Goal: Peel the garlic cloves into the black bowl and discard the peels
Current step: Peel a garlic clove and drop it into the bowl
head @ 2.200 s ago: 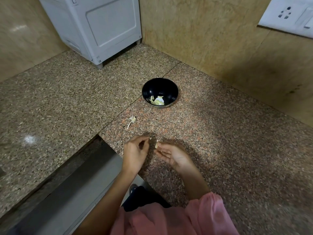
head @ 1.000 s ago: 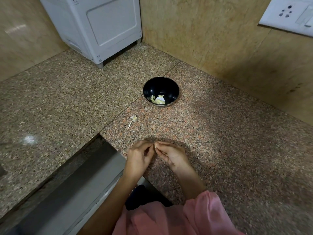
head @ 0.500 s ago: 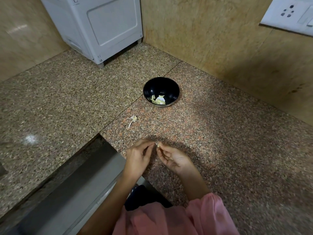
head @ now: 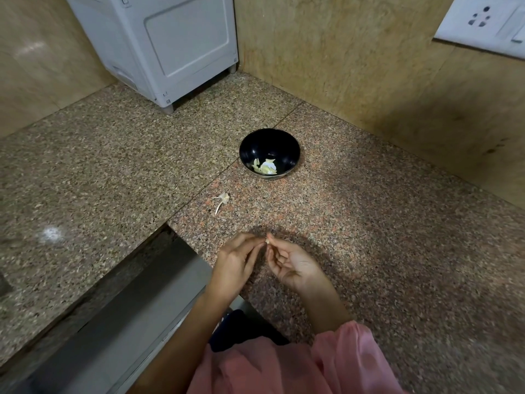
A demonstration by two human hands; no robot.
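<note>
**Desk:** What is nearest the lens?

**Photographer:** A pink sleeve. Just beyond it two bare hands meet over the speckled granite worktop. The right hand, palm up, pinches a small pale garlic clove between thumb and forefinger. The left hand, fingers curled, nips the same clove from the other side. The clove is held just above the worktop and is too small to show how much skin is left on it.

**Desk:** And further out?

**Photographer:** A dry, stringy garlic scrap lies alone on the worktop between the hands and the black bowl, apart from both. The bowl holds a few pale peeled cloves at its bottom. Behind it a white appliance stands in the corner, with a socket plate on the wall at upper right. Nothing lies between hands and bowl except that scrap.

**Desk:** Any change?

**Photographer:** About two seconds ago the hands were slightly apart, and now their fingertips have closed on the clove. The bowl and the scrap have not moved.
</note>
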